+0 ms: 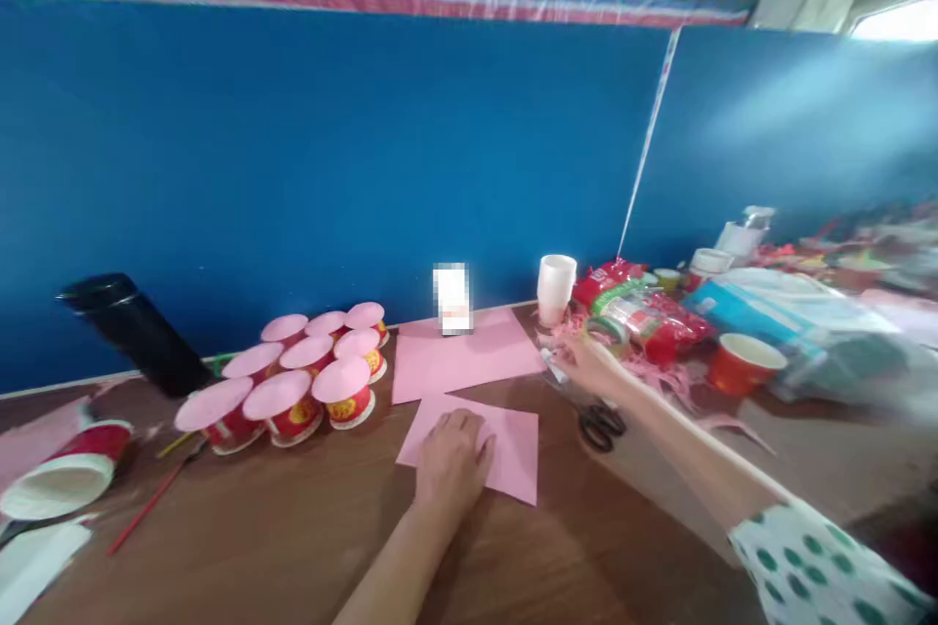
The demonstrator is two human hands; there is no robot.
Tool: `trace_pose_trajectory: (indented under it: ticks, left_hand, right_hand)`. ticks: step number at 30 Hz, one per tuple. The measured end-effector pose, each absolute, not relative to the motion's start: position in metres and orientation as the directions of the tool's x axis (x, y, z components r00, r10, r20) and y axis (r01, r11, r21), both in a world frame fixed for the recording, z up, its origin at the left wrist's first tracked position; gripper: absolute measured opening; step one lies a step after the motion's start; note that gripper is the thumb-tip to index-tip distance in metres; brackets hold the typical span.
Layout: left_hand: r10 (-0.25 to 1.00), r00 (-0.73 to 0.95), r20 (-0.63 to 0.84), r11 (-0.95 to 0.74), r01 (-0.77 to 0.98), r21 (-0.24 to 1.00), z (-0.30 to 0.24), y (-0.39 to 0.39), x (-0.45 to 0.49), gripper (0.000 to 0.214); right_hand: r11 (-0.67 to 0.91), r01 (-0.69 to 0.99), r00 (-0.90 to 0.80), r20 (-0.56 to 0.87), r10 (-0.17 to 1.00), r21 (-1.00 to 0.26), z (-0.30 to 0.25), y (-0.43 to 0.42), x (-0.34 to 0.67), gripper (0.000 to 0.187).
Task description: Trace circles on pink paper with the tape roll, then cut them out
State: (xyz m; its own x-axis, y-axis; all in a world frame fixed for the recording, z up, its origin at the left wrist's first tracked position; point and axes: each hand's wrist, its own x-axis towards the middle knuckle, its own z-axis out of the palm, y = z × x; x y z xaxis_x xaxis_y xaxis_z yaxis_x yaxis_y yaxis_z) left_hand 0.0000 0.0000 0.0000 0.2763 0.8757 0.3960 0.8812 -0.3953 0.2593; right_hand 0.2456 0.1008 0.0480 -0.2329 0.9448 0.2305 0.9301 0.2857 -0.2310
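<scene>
My left hand (452, 461) lies flat, fingers open, on a small pink paper sheet (517, 454) on the brown table. My right hand (586, 363) reaches to the right, blurred by motion, over a pair of black-handled scissors (599, 422); I cannot tell if it touches them. A larger pink sheet (461, 356) lies just behind the small one. Several red paper cups capped with pink paper discs (300, 376) stand upside down in a cluster to the left.
A black flask (136, 332) leans at the far left near a tipped red cup (69, 469). White stacked cups (555, 288), red snack packets (645, 317), a red cup (744, 363) and pink paper scraps crowd the right. A blue wall (366, 146) backs the table.
</scene>
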Motion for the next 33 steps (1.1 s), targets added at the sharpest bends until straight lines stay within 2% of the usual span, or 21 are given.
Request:
trace_pose_trajectory:
  ticks: [5, 16, 26, 33]
  left_hand:
    - [0.864, 0.271, 0.424, -0.416, 0.86, 0.296, -0.002, 0.001, -0.002, 0.018]
    - [0.844, 0.268, 0.465, -0.452, 0.823, 0.345, -0.005, 0.004, -0.002, 0.02]
    - [0.83, 0.282, 0.481, -0.478, 0.805, 0.352, -0.004, 0.006, -0.003, 0.022]
    - [0.829, 0.27, 0.49, -0.479, 0.795, 0.372, -0.002, 0.005, -0.004, 0.023]
  right_hand:
    - [0.23, 0.951, -0.183, 0.223, 0.958, -0.208, 0.042, 0.115, 0.256, 0.017]
    - [0.204, 0.958, -0.173, 0.16, 0.972, -0.204, 0.024, 0.128, 0.239, 0.024]
    - [0.041, 0.976, -0.006, 0.159, 0.987, -0.212, 0.031, 0.158, 0.238, 0.036]
    - [0.009, 0.977, 0.029, 0.175, 0.984, -0.212, 0.027, 0.156, 0.23, 0.033]
